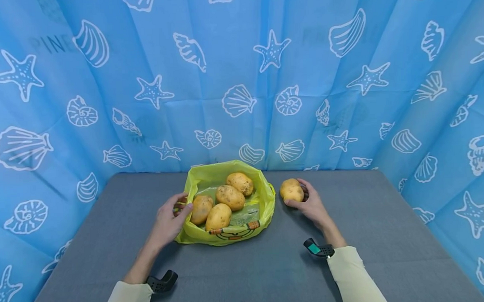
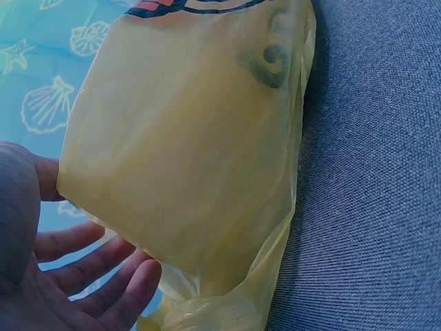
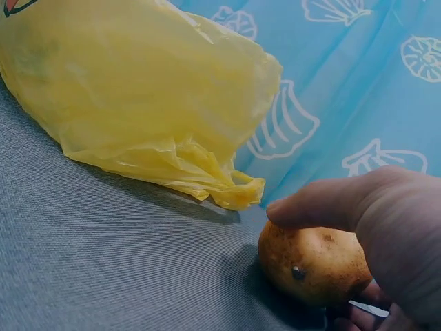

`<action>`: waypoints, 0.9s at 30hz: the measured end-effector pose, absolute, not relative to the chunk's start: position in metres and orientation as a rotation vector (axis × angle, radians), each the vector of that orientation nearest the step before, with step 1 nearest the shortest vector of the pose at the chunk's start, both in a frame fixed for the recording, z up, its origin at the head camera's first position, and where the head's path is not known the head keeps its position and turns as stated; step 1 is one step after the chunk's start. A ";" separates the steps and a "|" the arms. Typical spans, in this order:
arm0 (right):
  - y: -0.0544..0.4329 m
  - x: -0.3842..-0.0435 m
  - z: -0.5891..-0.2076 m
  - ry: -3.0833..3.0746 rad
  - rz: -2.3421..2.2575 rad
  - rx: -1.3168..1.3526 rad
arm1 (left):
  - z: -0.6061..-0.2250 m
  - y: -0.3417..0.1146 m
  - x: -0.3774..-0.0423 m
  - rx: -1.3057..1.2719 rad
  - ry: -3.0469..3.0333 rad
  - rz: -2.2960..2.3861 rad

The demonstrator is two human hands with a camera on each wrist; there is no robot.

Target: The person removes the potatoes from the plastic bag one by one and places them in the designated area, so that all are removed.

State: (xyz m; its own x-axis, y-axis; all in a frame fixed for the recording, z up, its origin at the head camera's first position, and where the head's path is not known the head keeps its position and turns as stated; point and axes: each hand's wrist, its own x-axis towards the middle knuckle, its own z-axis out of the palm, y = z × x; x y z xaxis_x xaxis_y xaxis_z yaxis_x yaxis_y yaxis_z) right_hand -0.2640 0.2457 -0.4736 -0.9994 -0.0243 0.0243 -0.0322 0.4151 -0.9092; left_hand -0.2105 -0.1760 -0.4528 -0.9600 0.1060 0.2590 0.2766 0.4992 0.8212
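Note:
A yellow-green plastic bag (image 1: pixel 229 235) stands with its mouth spread, and several potatoes (image 1: pixel 229 197) lie inside it. My left hand (image 1: pixel 173 217) is at the bag's left rim, holding it between thumb and fingers. In the left wrist view the thumb and some fingertips of that hand (image 2: pixel 83 276) pass behind the thin plastic (image 2: pixel 186 145). To the right of the bag, my right hand (image 1: pixel 311 204) grips a single potato (image 1: pixel 291 190). The right wrist view shows the thumb across this potato (image 3: pixel 313 265), which has a dark spot; its underside is shadowed.
A grey cloth-covered table (image 1: pixel 247 277) lies under everything. Behind and at both sides hangs a blue curtain (image 1: pixel 238 70) with white shells and starfish. The bag's knotted-looking corner (image 3: pixel 238 193) lies close to the potato in my right hand.

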 end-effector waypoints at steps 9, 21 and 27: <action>0.245 -0.263 -0.471 -2.660 1.689 0.066 | -0.453 -0.175 -0.211 -0.322 -2.572 -1.450; 0.247 -0.264 -0.474 -2.671 1.696 0.066 | -0.454 -0.175 -0.211 -0.315 -2.576 -1.451; 0.250 -0.263 -0.468 -2.662 1.685 0.031 | -0.454 -0.175 -0.212 -0.299 -2.590 -1.446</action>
